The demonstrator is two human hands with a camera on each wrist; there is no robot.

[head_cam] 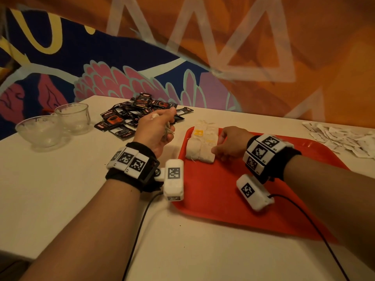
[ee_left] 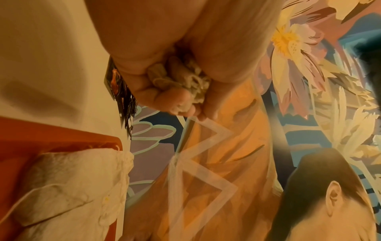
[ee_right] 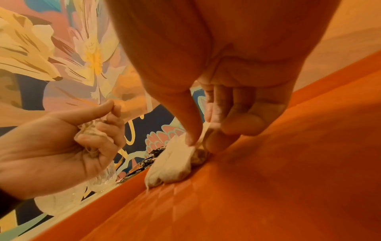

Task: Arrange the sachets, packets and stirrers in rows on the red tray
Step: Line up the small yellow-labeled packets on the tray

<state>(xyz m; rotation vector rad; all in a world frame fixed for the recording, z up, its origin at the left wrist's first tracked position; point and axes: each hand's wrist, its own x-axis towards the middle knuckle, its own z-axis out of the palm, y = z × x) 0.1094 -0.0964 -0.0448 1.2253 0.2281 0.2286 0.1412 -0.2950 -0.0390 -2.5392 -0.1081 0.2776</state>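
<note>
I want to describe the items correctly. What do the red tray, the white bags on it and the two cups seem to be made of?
Red tray: probably moulded plastic, with a fine textured surface.
White bags: thin, soft filter paper or fabric, crumpled, with loose threads.
Two cups: clear glass or clear plastic; I cannot tell which.

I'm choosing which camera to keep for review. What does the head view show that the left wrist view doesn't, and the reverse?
Only the head view shows the right hand touching the row of tea bags, two glass cups, and the white sachets at far right. Only the left wrist view shows, close up, the strings in the bunch of tea bags. Both show the left hand gripping that bunch, the red tray and the black packets.
</note>
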